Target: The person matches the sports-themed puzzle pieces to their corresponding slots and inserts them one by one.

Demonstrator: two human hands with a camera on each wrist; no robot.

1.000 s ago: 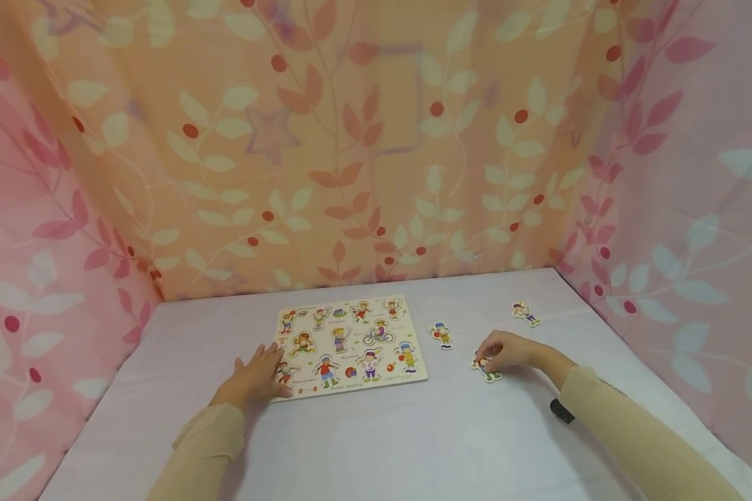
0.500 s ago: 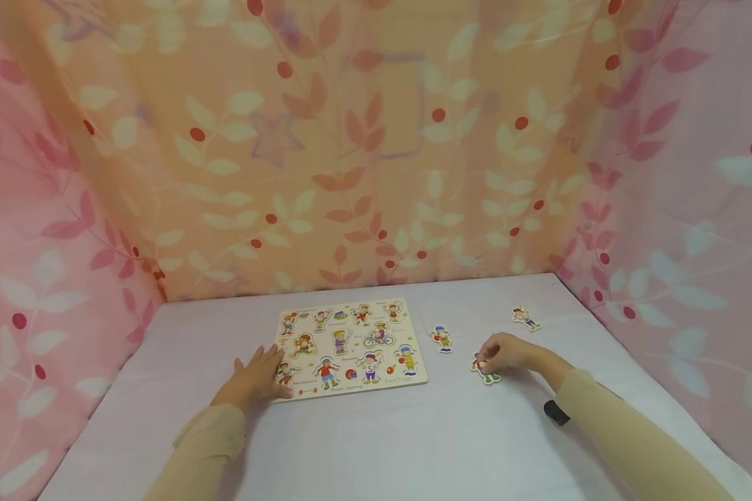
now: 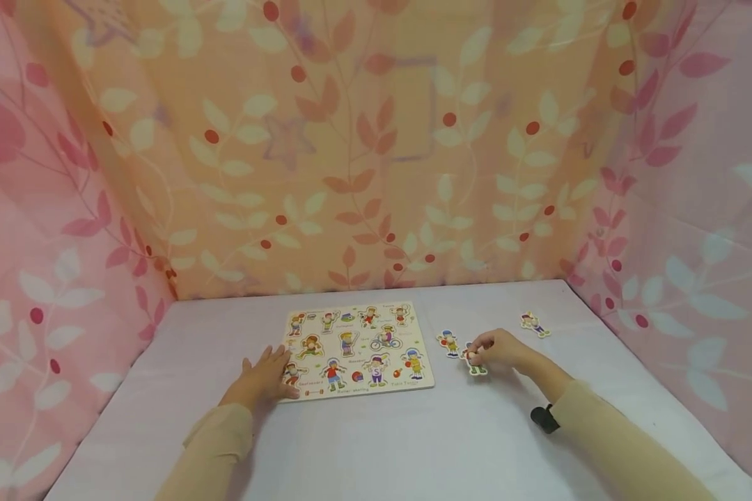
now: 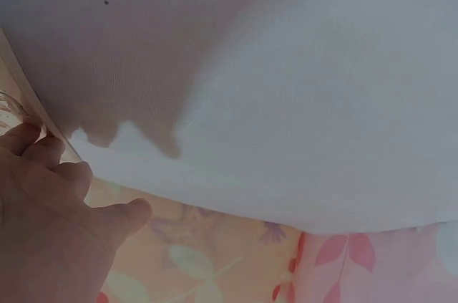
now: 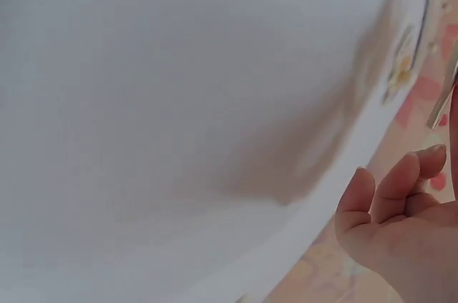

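A wooden puzzle board (image 3: pixel 332 344) printed with children playing sports lies on the white table, figures set across it. My left hand (image 3: pixel 263 379) rests on its left edge, fingers spread; the left wrist view shows that hand (image 4: pixel 50 224) at the board's rim. Right of the board, my right hand (image 3: pixel 503 351) pinches a child-shaped puzzle piece (image 3: pixel 477 369) between thumb and fingers, partly covering its top. In the right wrist view only the thin edge of the held piece (image 5: pixel 439 108) shows. Just left of it lies a piece with a blue cap (image 3: pixel 448 343).
Another puzzle piece (image 3: pixel 535 324) lies farther back on the right. A small black object (image 3: pixel 544 419) shows beside the right sleeve. Flower-patterned curtains (image 3: pixel 376 174) stand along the back and both sides of the white table (image 3: pixel 376 452).
My right hand has moved left with the pinched piece, bringing it close to the blue-capped piece. My left hand stays on the board. The head view has shifted slightly.
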